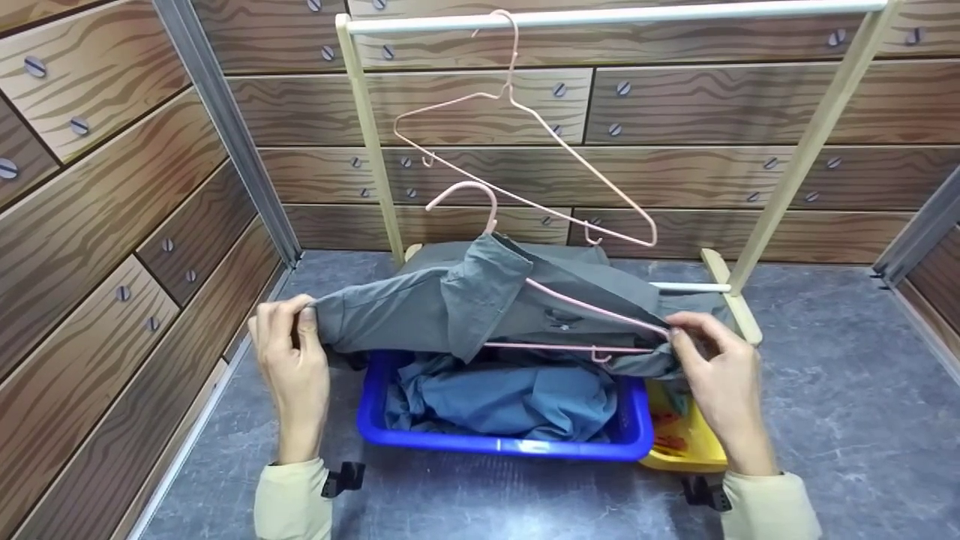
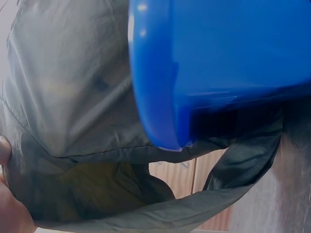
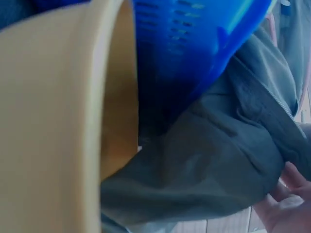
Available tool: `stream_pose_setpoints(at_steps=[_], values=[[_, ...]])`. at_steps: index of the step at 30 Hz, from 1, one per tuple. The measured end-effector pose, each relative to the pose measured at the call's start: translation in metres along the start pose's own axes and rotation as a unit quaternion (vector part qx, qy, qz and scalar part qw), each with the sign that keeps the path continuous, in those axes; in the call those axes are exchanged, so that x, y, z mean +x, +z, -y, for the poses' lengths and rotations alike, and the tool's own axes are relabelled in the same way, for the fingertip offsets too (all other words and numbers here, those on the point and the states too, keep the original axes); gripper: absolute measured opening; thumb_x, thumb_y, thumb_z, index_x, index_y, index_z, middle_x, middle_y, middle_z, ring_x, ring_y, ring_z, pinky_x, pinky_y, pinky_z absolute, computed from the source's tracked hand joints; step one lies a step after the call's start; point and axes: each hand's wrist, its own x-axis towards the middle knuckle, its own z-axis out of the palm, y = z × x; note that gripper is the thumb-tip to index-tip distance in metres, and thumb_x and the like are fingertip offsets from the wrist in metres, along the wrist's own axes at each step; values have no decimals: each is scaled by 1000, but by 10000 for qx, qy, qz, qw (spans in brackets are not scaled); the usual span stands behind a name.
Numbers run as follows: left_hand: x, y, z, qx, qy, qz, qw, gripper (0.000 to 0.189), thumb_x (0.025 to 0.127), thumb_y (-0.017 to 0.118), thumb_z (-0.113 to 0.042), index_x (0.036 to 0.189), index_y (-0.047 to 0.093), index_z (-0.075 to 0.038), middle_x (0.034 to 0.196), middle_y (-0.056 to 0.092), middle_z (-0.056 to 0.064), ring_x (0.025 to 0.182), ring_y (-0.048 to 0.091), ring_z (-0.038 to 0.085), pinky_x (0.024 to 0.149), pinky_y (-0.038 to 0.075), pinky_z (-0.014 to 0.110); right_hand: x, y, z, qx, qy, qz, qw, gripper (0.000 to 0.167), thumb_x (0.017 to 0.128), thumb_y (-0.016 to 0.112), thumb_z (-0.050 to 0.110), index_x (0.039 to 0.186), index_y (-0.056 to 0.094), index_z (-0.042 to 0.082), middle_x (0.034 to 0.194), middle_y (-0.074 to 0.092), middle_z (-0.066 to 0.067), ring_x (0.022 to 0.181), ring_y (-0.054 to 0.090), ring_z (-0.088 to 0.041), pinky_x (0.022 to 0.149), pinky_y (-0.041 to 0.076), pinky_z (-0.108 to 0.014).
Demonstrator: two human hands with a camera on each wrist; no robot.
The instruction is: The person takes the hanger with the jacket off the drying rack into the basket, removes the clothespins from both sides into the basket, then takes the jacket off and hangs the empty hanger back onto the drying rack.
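A grey jacket (image 1: 397, 307) with a collar is spread above a blue basket (image 1: 504, 448), partly over a pink hanger (image 1: 585, 301). The hanger's hook sticks up past the collar, while its right half lies exposed in the open front. My left hand (image 1: 289, 356) pinches the jacket's left shoulder or sleeve edge between thumb and fingers. At the hanger's right end, my right hand (image 1: 720, 375) pinches the jacket's other front edge; whether it also grips the hanger is unclear. In the right wrist view, fingertips (image 3: 291, 177) press on the grey cloth beside a zipper-like edge.
Blue cloth (image 1: 517, 397) lies in the basket. A yellow container (image 1: 705, 442) with red bits stands against its right side. Behind, a second pink hanger (image 1: 570, 142) hangs from the white rail (image 1: 675, 13) of a wooden-legged rack. Wood-patterned walls enclose the grey floor.
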Motion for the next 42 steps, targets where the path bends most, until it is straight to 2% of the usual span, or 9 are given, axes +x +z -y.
stream_pose_setpoints(at_steps=[7,12,15,21,26,30,37,40,42], values=[[0,-1,1,8,-60,-16,10000,10,96,60,-10,97,69,-6,89,53,8,88,42,19,80,29,32,3,-10,0,-317,-977,321,9942,26,85,70,-4,101,77,15,107,70,1,101,60,-4,88,42,-15],[0,-1,1,38,-82,-44,9999,9,96,61,-8,97,69,-6,89,52,8,88,42,20,80,29,32,4,-15,-3,-558,-1154,745,9889,28,84,76,4,107,76,18,111,69,4,107,58,-1,97,36,-16],[0,0,0,54,-54,-63,10000,8,95,61,-6,97,68,-5,89,52,9,87,42,21,79,29,33,4,-17,-4,-597,-1091,871,9884,29,82,79,5,108,76,18,108,70,4,104,59,-1,95,37,-14],[-1,1,-1,77,-12,-54,10000,8,95,61,-5,98,68,-6,88,51,9,87,42,22,80,30,34,4,-15,-7,-744,-762,811,9910,22,81,81,5,101,79,15,98,73,4,94,62,2,85,41,-10],[-1,1,-1,64,-13,-84,9999,8,95,61,-4,98,68,-5,88,52,8,88,42,21,81,30,34,2,-17,-6,-979,-455,891,9902,22,80,80,3,100,78,13,96,73,0,89,61,2,80,40,-8],[-1,1,-1,46,-57,-99,9999,8,95,61,-5,98,68,-5,88,51,8,89,43,21,81,30,34,2,-16,-5,-1154,-326,792,9896,19,80,80,3,95,78,13,92,74,-1,83,59,4,76,39,-8],[-2,2,-2,-47,-102,-93,9999,8,95,60,-4,98,68,-4,88,51,9,91,45,22,83,31,36,1,-11,-6,-780,-197,664,9945,14,81,78,2,92,79,10,88,74,-2,81,61,8,74,43,-7],[-2,2,-2,-55,-92,-97,9999,8,95,60,-3,98,68,-4,88,52,9,91,45,22,84,31,36,1,-10,-7,-696,-74,771,9946,14,82,78,2,94,79,10,90,74,-3,81,62,6,73,44,-8],[-2,2,-2,-72,-72,-96,9999,8,95,61,-3,98,68,-5,88,52,8,90,44,21,84,31,36,0,-10,-9,-673,19,977,9929,13,83,78,4,94,78,11,92,74,-2,81,63,3,72,45,-9]])
